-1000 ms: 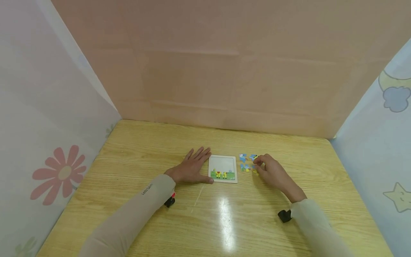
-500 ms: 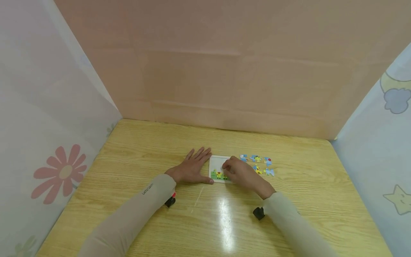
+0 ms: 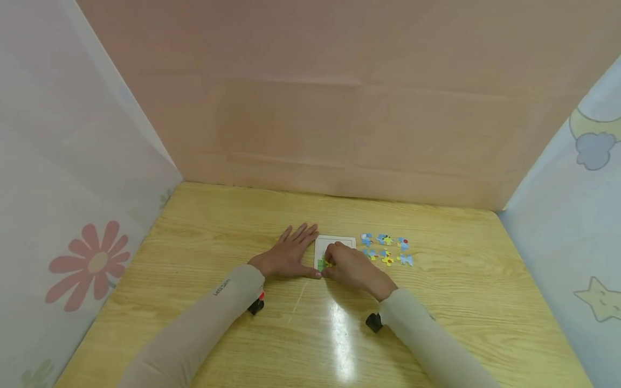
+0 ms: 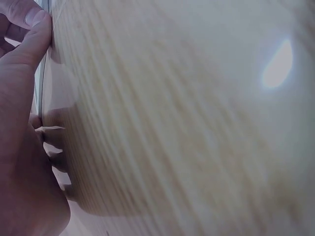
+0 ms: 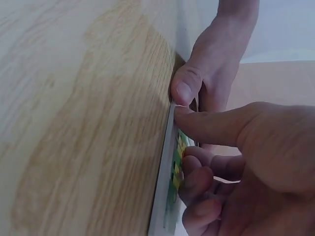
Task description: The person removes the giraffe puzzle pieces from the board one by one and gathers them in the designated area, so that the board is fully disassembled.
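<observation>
In the head view, the left hand (image 3: 287, 257) lies spread along the left edge of a square puzzle board (image 3: 317, 249). Its thumb reaches the near left corner, and the fingertips touch the far left corner. The right hand (image 3: 351, 265) is over the board. In the right wrist view, its thumb (image 5: 216, 125) touches the corner beside the left thumb, while its loosely curled fingers (image 5: 199, 182) rest near the green and yellow picture pieces (image 5: 176, 167). No loose piece shows between them. Part of the picture is hidden under the right hand.
To the right of the board lie several loose jigsaw pieces (image 3: 387, 260) in two rows, coloured blue and yellow. The wooden table (image 3: 233, 215) meets a brown covering (image 3: 291, 134) at the back. Patterned cloth (image 3: 97, 161) stands at the sides.
The right hand has moved left from the loose pieces onto the board, down to its near left corner. The loose pieces are in view again. The left hand has stayed in place.
</observation>
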Demonstrator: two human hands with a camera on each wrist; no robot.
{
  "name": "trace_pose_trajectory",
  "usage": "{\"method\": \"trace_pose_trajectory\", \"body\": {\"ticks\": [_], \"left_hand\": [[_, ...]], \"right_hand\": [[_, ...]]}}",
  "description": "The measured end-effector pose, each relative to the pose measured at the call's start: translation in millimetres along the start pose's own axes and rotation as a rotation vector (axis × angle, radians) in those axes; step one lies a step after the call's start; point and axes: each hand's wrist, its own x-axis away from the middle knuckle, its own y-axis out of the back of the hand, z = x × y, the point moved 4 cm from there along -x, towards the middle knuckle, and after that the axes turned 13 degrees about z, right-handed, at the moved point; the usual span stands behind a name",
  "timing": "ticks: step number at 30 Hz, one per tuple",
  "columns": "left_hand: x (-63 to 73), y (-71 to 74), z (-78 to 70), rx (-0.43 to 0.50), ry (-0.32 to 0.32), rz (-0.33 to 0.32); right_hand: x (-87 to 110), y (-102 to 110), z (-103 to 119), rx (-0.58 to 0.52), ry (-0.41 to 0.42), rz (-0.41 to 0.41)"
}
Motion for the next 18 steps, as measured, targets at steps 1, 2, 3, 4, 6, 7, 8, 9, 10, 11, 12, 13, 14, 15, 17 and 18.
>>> {"method": "trace_pose_trajectory", "body": {"ticks": [1,2,3,4,6,7,8,9,10,11,12,13,14,15,17,18], "left_hand": [[0.9,0.6,-0.7,0.004,-0.004,0.0],[1.4,0.9,-1.0,0.007,-0.008,-0.001],[1.5,1.1,-1.1,0.006,-0.01,0.001],[1.6,0.9,-1.2,0.004,-0.012,0.002],[1.2,0.4,-1.2,0.002,-0.015,0.003],[1.1,0.4,-1.2,0.0,-0.017,0.002],[0.5,0.0,-0.8,-0.002,-0.018,-0.001],[0.3,-0.1,-0.6,-0.003,-0.019,-0.002],[-0.2,-0.4,-0.1,0.0,-0.021,-0.003],[-0.4,-0.6,0.2,0.002,-0.022,-0.004],[-0.5,-0.6,0.3,0.005,-0.023,-0.003],[-0.7,-0.9,0.8,0.008,-0.024,-0.005],[-1.1,-1.2,1.3,0.008,-0.022,-0.003],[-1.0,-1.1,1.4,0.01,-0.022,-0.002],[-0.9,-0.9,1.5,0.009,-0.022,-0.002],[-1.0,-1.0,1.7,0.008,-0.024,-0.002]], "right_hand": [[-0.5,-0.4,-0.5,-0.017,-0.004,0.005],[-0.8,-0.7,-1.2,-0.037,-0.007,0.008],[-1.4,-1.0,-1.9,-0.054,-0.009,0.009],[-1.8,-1.9,-3.2,-0.065,-0.013,0.01],[-2.3,-3.4,-5.3,-0.077,-0.011,0.006],[-2.5,-3.7,-6.1,-0.078,-0.007,0.001],[-2.5,-4.0,-6.6,-0.08,0.0,-0.004],[-2.8,-4.4,-7.0,-0.081,0.011,-0.01],[-2.9,-4.9,-7.3,-0.078,0.026,-0.013],[-3.0,-5.2,-7.2,-0.077,0.04,-0.02],[-3.2,-5.6,-7.4,-0.083,0.054,-0.028],[-3.1,-6.0,-7.4,-0.091,0.064,-0.038],[-3.0,-6.4,-7.4,-0.101,0.074,-0.046],[-2.9,-6.8,-7.4,-0.11,0.081,-0.055],[-2.3,-7.3,-7.8,-0.134,0.077,-0.073],[-2.1,-7.7,-8.3,-0.144,0.072,-0.078]]}}
